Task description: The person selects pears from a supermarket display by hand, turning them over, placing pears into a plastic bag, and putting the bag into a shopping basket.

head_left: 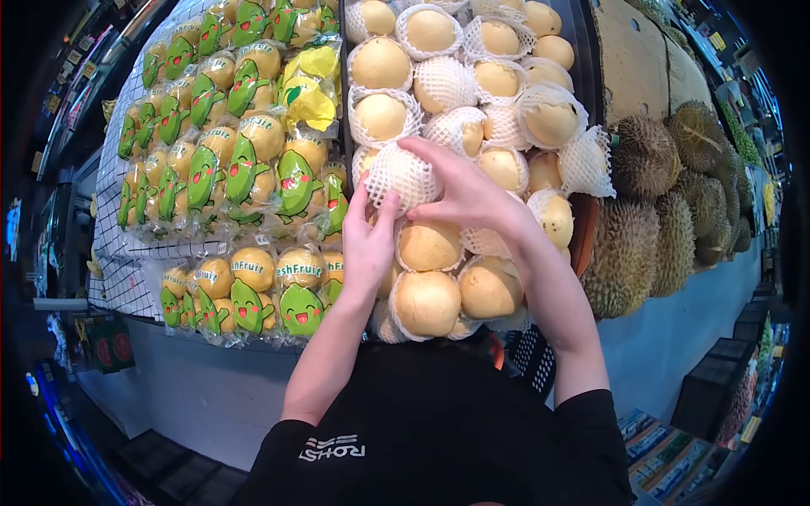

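A round pear in a white foam net (pixel 403 175) is held between my two hands, above the other fruit; the net covers nearly all of it. My left hand (pixel 371 234) grips its near left side, thumb pressed against the net. From the right, my right hand (pixel 464 187) curves around it, with fingers at the top and thumb low on the side. Just below my hands lie a pale yellow pear (pixel 430 245) and a bare-topped pear (pixel 426 302). Another speckled pear (pixel 491 287) sits beside them.
Bagged yellow fruit (pixel 299 274) with green cartoon labels fills the left of the stand. Netted pears (pixel 381 64) continue toward the back. On the right, several spiky durians (pixel 624 253) are piled by a cardboard sheet (pixel 629 59). A dark tray edge (pixel 593 51) divides the sections.
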`<state>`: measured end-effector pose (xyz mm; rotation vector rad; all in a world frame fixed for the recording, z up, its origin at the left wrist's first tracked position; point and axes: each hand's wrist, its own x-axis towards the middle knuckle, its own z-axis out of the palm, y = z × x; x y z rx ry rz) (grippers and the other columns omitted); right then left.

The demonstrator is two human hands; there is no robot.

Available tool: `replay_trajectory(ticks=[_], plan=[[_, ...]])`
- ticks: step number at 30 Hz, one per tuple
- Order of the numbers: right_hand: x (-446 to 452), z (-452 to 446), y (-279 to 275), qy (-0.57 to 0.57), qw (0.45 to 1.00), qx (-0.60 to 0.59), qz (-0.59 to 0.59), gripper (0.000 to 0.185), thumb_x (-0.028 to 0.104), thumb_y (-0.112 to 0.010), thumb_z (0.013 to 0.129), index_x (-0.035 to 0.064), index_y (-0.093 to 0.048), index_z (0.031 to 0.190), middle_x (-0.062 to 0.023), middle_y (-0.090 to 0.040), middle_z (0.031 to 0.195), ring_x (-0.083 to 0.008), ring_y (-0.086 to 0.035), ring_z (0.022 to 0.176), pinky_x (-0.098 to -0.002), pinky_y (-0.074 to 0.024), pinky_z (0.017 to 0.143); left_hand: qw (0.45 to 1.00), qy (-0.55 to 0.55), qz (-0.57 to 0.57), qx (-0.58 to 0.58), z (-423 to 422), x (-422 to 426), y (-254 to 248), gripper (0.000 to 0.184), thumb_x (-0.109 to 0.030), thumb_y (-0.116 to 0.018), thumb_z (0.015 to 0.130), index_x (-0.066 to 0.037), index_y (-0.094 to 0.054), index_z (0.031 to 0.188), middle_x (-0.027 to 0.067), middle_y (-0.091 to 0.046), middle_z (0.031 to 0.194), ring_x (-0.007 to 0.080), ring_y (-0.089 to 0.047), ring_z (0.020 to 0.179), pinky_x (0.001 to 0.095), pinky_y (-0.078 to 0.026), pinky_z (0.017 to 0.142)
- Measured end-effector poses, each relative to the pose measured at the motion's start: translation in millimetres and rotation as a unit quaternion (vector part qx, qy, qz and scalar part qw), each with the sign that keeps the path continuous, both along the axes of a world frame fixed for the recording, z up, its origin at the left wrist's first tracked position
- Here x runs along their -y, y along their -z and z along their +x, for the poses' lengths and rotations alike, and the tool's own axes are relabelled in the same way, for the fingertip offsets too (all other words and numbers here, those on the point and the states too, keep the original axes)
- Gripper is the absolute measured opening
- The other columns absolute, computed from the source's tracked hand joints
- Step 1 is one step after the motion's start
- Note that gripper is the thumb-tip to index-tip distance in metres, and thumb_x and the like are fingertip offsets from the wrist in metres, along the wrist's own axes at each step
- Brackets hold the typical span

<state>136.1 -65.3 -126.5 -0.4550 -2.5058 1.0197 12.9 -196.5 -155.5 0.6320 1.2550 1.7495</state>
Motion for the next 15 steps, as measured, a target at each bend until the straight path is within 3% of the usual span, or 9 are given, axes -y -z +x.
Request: replay_trajectory(ticks=[5, 8, 10, 11, 14, 15], plan=[[6, 4, 2, 0.031, 0.999, 0.008, 0.036, 0.09, 0.021, -0.084, 0.067, 0.002, -0.039, 0.143, -0.0202, -0.045, 0.143, -0.0321, -0.043, 0.134, -0.0413, -0.035, 0.111, 0.995, 0.014, -0.018, -0.097, -5, -1, 10, 0.047, -0.014, -0.052, 0.101, 0.002, -0.037, 0.143, 0.0116, -0.058, 0.126, 0.0165, -0.058, 0.112, 0.0299, -0.052, 0.09], [14, 7, 4, 0.045, 0.995, 0.003, 0.084, 0.092, 0.025, -0.085, 0.067, 0.0029, -0.038, 0.144, -0.0208, -0.043, 0.145, -0.0345, -0.041, 0.135, -0.0438, -0.0337, 0.112, 0.993, 0.027, -0.011, -0.113, -4, 5, 5, 0.049, -0.014, -0.053, 0.1, 0.003, -0.036, 0.144, 0.0123, -0.056, 0.13, 0.0173, -0.056, 0.115, 0.0313, -0.047, 0.097], [22, 10, 4, 0.062, 0.991, -0.01, 0.115, 0.092, 0.028, -0.083, 0.07, 0.0047, -0.036, 0.146, -0.0202, -0.041, 0.147, -0.0358, -0.038, 0.137, -0.0454, -0.0323, 0.113, 0.993, -0.025, -0.039, -0.107, -2, 11, 0, 0.052, -0.013, -0.053, 0.1, 0.004, -0.034, 0.145, 0.0142, -0.049, 0.138, 0.0187, -0.05, 0.124, 0.0329, -0.039, 0.105], [25, 13, 3, 0.075, 0.988, -0.023, 0.129, 0.084, 0.031, -0.08, 0.075, 0.0053, -0.04, 0.144, -0.0203, -0.042, 0.146, -0.0381, -0.04, 0.136, -0.045, -0.0341, 0.112, 0.992, -0.042, -0.031, -0.116, -1, 12, 1, 0.054, -0.011, -0.054, 0.099, 0.004, -0.033, 0.146, 0.0161, -0.042, 0.145, 0.0209, -0.041, 0.133, 0.0344, -0.034, 0.11], [33, 27, -5, 0.123, 0.983, 0.012, 0.137, 0.069, 0.032, -0.076, 0.079, 0.0031, -0.05, 0.136, -0.0199, -0.05, 0.14, -0.0378, -0.049, 0.128, -0.0448, -0.0382, 0.109, 0.971, -0.09, -0.031, -0.22, 7, 21, -13, 0.055, -0.011, -0.056, 0.098, 0.006, -0.034, 0.145, 0.0184, -0.038, 0.148, 0.0216, -0.045, 0.129, 0.0354, -0.037, 0.106], [30, 33, -6, 0.129, 0.982, 0.013, 0.136, 0.069, 0.032, -0.076, 0.079, 0.0031, -0.05, 0.136, -0.0199, -0.05, 0.14, -0.0378, -0.049, 0.128, -0.0448, -0.0382, 0.109, 0.974, -0.096, 0.015, -0.204, 10, 23, -12, 0.053, -0.009, -0.057, 0.097, 0.004, -0.036, 0.144, 0.0193, -0.033, 0.151, 0.0237, -0.041, 0.133, 0.0384, -0.035, 0.109]])
